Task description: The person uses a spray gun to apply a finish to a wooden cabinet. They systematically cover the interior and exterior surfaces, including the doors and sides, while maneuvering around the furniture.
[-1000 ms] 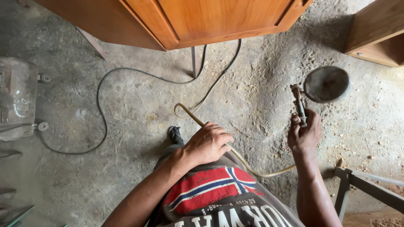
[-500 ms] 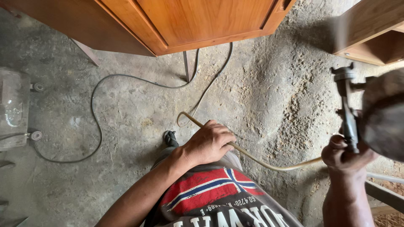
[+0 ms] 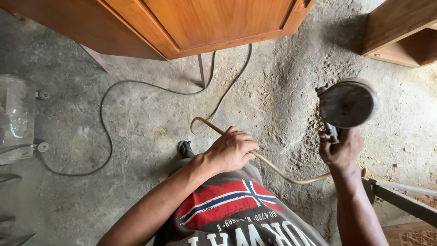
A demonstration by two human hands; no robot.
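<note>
While dust covers the concrete floor [image 3: 136, 118]:
Right hand [image 3: 340, 150]: clamped on sander [image 3: 348, 104], round metal disc upward.
Left hand [image 3: 231, 150]: closed around yellowish rubber hose [image 3: 291, 175].

Ahead of you the wooden cabinet door [image 3: 205, 23] closes off the top, and a second wooden cabinet [image 3: 400, 32] blocks the upper right corner. Between them your hands have open concrete floor [image 3: 136, 114], crossed only by a dark cable [image 3: 107, 132] and a tan hose [image 3: 273, 166]. A metal frame [image 3: 400, 200] hems in your lower right, a clear container [image 3: 16, 118] your left.
</note>
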